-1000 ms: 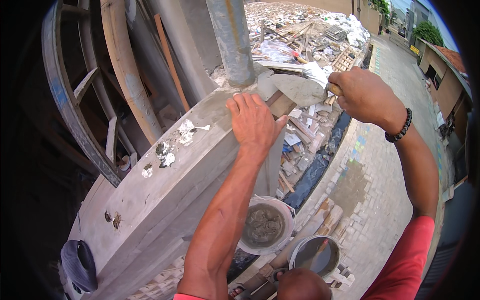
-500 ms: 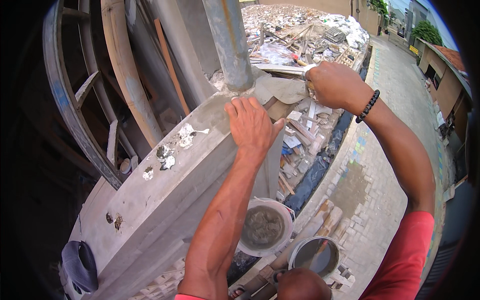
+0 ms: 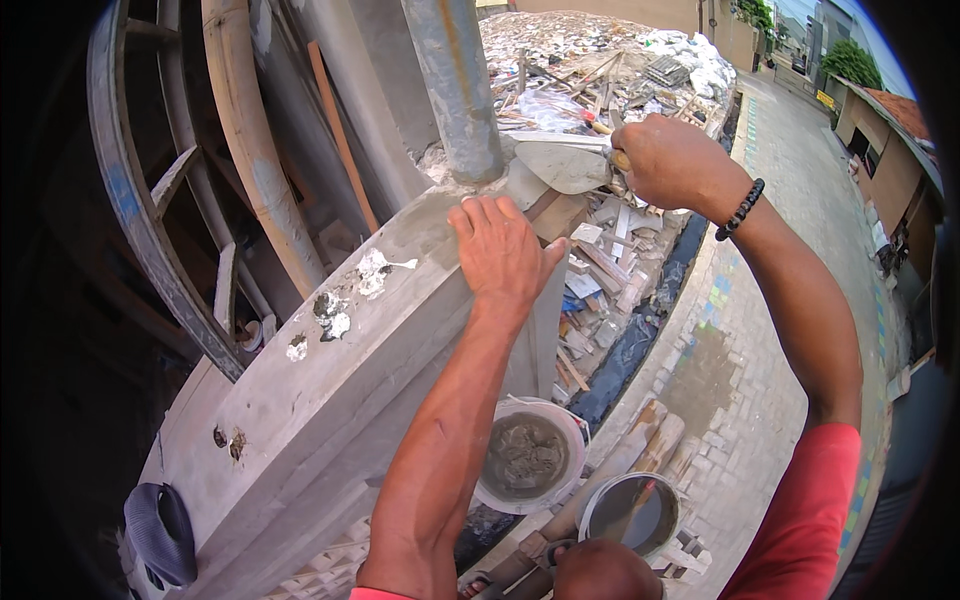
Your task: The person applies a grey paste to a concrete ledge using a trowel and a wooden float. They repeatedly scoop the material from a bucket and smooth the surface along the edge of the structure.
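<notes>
Over my remote feed I get outdoor daylight, with a sliver of blue sky [image 3: 893,52] at upper right beside a green tree [image 3: 853,66]. A tan wall [image 3: 640,14] backs a rubble-strewn lot [image 3: 570,60]. I see a dark ditch [image 3: 612,375] separating it from the block-paved lane [image 3: 795,150]. A low building [image 3: 882,165] with a reddish-orange roof [image 3: 908,118] lines the lane's right side; my left falls into shadow.

Daylight, bright and diffuse. Paving [image 3: 760,400], right: pale, shadows faint. Interior [image 3: 110,335], far left: near-black. Straight edges bowed toward black corners. Rubble [image 3: 580,60], top: fine detail mushy to my eye.
</notes>
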`<state>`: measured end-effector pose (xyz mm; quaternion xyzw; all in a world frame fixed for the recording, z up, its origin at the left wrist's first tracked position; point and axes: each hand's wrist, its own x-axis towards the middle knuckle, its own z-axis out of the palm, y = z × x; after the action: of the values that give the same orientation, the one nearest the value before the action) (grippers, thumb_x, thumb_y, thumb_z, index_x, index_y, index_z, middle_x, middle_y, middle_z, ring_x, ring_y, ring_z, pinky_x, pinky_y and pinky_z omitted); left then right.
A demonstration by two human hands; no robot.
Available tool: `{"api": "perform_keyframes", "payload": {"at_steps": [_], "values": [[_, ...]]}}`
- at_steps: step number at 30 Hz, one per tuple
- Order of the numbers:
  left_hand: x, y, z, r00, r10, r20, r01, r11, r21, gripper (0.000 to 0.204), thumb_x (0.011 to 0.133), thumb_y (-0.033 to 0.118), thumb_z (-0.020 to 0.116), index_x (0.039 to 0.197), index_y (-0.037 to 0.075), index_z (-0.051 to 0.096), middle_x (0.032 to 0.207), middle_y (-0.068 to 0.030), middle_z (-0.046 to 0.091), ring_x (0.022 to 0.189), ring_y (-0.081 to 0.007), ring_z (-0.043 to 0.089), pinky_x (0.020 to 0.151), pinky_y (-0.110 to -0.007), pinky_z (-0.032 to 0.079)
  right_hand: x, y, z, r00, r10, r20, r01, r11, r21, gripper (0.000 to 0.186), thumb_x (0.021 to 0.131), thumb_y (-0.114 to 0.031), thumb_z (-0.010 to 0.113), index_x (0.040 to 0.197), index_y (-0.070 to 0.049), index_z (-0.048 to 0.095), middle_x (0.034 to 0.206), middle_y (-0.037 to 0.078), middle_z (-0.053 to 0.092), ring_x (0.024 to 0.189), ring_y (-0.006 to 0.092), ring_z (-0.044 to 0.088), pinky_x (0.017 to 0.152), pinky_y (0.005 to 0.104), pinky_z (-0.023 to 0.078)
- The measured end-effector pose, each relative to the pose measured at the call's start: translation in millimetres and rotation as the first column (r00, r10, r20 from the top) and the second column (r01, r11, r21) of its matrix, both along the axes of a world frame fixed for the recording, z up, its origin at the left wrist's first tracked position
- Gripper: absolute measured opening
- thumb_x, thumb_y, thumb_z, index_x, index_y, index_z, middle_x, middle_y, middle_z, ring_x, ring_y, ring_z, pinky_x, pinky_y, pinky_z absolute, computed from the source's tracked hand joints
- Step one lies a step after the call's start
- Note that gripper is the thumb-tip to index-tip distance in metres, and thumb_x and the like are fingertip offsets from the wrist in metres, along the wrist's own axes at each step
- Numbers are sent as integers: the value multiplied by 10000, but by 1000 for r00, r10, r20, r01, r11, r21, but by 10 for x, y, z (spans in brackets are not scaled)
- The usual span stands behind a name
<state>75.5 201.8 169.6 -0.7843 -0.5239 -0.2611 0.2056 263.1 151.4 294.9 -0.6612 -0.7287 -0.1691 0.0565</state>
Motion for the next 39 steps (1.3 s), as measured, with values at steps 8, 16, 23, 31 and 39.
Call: {"api": "perform_keyframes", "payload": {"at_steps": [8, 16, 23, 31, 39], "values": [[3, -6, -6, 1000, -8, 5, 8, 1000, 10, 737, 696, 656, 759, 977, -9, 609, 989, -154, 586, 1043, -294, 485, 1026, -462, 282, 82, 125, -90, 998, -54, 30, 54, 999, -6, 180, 824, -70, 602, 946, 3, 712, 888, 228, 702, 882, 374, 694, 801, 468, 556], [11, 4, -27, 1000, -3, 0, 3, 999, 42, 748, 701, 667, 751, 975, -13, 606, 990, -154, 586, 1040, -287, 483, 1018, -460, 286, 625, -63, -55, 984, -178, 24, 177, 984, 18, 169, 879, -101, 576, 935, -4, 702, 874, 220, 698, 862, 375, 685, 806, 478, 546], [-5, -20, 8, 1000, 18, 5, -18, 999, 47, 716, 658, 609, 819, 967, -3, 613, 973, -129, 600, 1024, -278, 510, 1002, -440, 314, -30, -176, 25, 1000, -19, -15, 19, 1000, -24, 208, 788, -25, 605, 966, -23, 713, 874, 219, 705, 864, 362, 698, 819, 449, 557], [1, 4, -9, 1000, -4, 1, 4, 1000, -4, 757, 703, 670, 748, 1006, -9, 607, 1017, -155, 590, 1057, -287, 485, 1032, -463, 279, -107, 16, -58, 998, 31, 62, -30, 999, -12, 296, 779, -24, 584, 1031, -32, 737, 886, 219, 715, 873, 377, 705, 793, 460, 573], [0, -16, 1, 1000, 9, 13, -10, 999, 32, 719, 669, 610, 811, 974, -9, 610, 975, -133, 599, 1027, -285, 509, 1004, -439, 311, 689, -127, -96, 977, -211, 25, 212, 977, -28, 190, 813, -95, 612, 955, -13, 709, 909, 219, 700, 824, 384, 684, 771, 486, 548]]}}
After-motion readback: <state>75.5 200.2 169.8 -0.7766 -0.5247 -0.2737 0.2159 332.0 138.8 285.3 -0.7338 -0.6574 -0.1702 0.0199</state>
